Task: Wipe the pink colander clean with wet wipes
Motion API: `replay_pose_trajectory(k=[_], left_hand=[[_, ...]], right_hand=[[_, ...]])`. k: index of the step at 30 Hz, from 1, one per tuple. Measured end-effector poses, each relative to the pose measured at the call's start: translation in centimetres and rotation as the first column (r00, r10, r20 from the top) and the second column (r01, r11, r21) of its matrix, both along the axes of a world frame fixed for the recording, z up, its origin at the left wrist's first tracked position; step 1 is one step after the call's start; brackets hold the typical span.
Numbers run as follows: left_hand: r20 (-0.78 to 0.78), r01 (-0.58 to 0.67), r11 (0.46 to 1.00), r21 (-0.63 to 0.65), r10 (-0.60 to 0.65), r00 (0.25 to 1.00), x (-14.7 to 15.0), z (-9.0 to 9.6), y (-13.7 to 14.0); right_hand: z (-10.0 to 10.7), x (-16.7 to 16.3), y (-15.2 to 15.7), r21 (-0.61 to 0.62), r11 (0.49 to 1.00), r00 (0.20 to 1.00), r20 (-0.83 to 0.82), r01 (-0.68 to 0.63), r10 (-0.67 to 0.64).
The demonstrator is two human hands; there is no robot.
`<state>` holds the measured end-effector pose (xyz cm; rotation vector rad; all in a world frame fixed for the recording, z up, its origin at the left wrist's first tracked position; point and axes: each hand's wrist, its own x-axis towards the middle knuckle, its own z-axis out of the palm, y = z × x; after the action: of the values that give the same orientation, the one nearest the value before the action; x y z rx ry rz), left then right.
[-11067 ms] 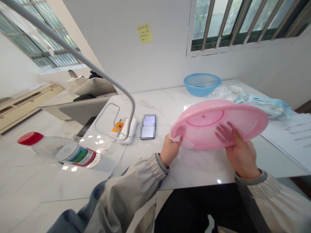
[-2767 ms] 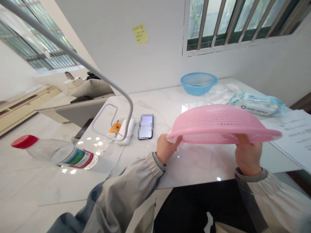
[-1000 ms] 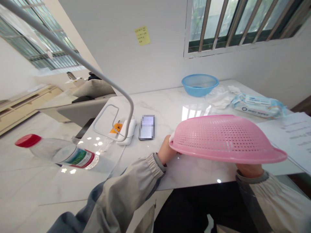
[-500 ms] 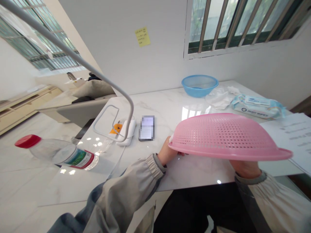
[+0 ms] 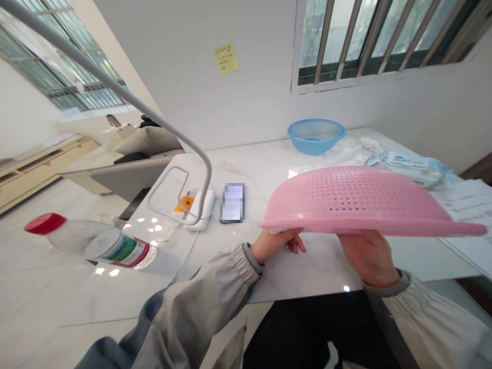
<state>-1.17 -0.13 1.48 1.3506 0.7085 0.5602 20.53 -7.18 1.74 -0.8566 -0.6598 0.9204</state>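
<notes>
Facing down, pink colander (image 5: 357, 197) level

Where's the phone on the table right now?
In the head view the phone lies flat on the white table, left of the pink basket held in both hands, right beside the white charger block.

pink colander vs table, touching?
Apart. The head view shows the colander held upside down in the air by the left hand and right hand, with bare table visible under its rim.
</notes>
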Motion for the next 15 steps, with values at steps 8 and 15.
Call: replay_pose_trajectory(k=[8, 15], left_hand=[[0.044, 0.074, 0.98, -0.183, -0.067, 0.997, 0.3, 0.3, -1.0], [0.106, 0.221, 0.946, -0.236, -0.201, 0.974, 0.3, 1.3, -1.6]], right_hand=[[-0.1, -2.5, -1.1, -0.072, 0.981, 0.98, -0.105, -0.18, 0.171], [0.0, -4.5, -1.6, -0.086, 0.94, 0.93, -0.2, -0.33, 0.308]])
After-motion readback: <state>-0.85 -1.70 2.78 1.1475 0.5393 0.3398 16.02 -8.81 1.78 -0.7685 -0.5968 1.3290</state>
